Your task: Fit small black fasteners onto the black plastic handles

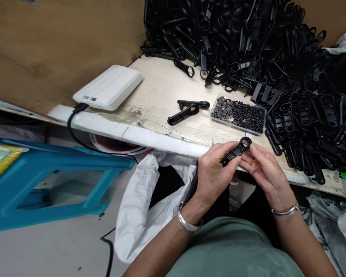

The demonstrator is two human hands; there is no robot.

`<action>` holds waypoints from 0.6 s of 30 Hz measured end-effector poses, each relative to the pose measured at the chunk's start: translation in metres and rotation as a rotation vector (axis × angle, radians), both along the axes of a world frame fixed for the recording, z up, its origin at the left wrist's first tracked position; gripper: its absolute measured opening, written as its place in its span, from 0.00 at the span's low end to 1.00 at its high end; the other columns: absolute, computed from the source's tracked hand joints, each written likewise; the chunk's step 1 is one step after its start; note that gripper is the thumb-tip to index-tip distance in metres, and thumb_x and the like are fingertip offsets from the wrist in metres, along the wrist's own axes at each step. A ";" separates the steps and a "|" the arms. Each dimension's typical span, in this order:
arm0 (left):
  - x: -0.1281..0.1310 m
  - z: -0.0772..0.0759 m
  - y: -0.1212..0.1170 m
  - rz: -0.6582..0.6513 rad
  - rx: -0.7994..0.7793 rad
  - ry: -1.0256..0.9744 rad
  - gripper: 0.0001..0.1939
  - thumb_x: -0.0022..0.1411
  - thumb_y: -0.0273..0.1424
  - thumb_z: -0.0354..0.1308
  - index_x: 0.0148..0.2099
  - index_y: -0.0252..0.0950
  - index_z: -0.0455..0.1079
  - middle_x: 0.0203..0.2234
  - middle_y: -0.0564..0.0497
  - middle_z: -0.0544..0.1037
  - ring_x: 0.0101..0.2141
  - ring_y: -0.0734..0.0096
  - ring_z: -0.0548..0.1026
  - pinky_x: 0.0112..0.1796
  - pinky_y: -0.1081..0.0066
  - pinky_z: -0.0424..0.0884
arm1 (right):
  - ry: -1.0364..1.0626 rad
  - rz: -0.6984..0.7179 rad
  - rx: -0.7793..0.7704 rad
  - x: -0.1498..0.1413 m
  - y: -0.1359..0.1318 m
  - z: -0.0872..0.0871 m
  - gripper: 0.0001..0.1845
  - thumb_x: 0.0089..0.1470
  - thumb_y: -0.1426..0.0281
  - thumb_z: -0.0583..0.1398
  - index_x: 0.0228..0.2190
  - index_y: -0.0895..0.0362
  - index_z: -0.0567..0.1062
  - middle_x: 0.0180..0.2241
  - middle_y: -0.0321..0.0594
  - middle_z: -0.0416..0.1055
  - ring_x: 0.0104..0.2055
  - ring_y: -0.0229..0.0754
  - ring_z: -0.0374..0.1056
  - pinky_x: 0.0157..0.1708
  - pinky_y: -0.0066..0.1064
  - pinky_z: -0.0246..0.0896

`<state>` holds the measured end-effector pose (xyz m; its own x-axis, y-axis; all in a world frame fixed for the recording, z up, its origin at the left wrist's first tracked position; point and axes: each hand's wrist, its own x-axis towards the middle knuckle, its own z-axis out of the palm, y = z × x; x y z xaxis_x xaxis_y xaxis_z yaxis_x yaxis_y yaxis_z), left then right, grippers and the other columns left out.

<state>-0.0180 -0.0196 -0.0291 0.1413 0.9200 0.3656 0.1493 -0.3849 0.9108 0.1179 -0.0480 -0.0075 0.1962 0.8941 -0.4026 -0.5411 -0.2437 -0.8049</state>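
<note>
Between my two hands is a black plastic handle-shaped part [233,154] with a ring at one end, held over the table's front edge. My left hand [215,169] pinches its narrow end. At the ring end, the fingers of my right hand [263,165] are closed on the rim; whether they also hold a small piece is hidden. Just beyond my hands sits a clear shallow tray [249,132] of tiny black pieces [239,112]. Two similar black parts [184,114] lie left of the tray, touching or nearly so.
A big heap of black parts [219,46] covers the table's back and right, with stacked parts [302,119] right of the tray. A white box [108,87] with a black cable [72,125] stands left. Below are a blue stool [60,209] and a white sack [138,200].
</note>
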 end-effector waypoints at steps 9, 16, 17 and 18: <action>-0.004 0.001 0.004 -0.090 -0.008 -0.013 0.18 0.53 0.19 0.61 0.47 0.38 0.74 0.39 0.49 0.80 0.39 0.68 0.79 0.44 0.68 0.76 | -0.034 0.035 -0.025 0.012 0.004 0.003 0.22 0.39 0.69 0.72 0.40 0.55 0.78 0.34 0.35 0.79 0.32 0.38 0.77 0.39 0.34 0.74; 0.002 0.002 -0.004 0.022 0.060 0.026 0.16 0.55 0.20 0.62 0.45 0.38 0.74 0.35 0.53 0.81 0.35 0.72 0.78 0.39 0.72 0.76 | -0.067 -0.067 0.046 -0.009 0.003 -0.003 0.15 0.40 0.65 0.72 0.32 0.56 0.79 0.32 0.35 0.77 0.28 0.30 0.71 0.31 0.21 0.69; 0.003 0.001 -0.005 0.028 0.055 0.027 0.16 0.55 0.20 0.62 0.45 0.38 0.74 0.35 0.53 0.80 0.35 0.73 0.77 0.39 0.72 0.76 | -0.070 -0.075 0.054 -0.011 0.003 -0.003 0.15 0.40 0.64 0.72 0.31 0.55 0.79 0.31 0.34 0.76 0.27 0.30 0.70 0.29 0.21 0.68; 0.004 0.000 -0.005 0.031 0.048 0.023 0.16 0.54 0.20 0.62 0.45 0.39 0.74 0.35 0.53 0.80 0.35 0.73 0.77 0.38 0.72 0.75 | -0.070 -0.082 0.057 -0.013 0.003 -0.004 0.14 0.40 0.64 0.72 0.31 0.55 0.79 0.31 0.34 0.76 0.26 0.30 0.69 0.28 0.21 0.68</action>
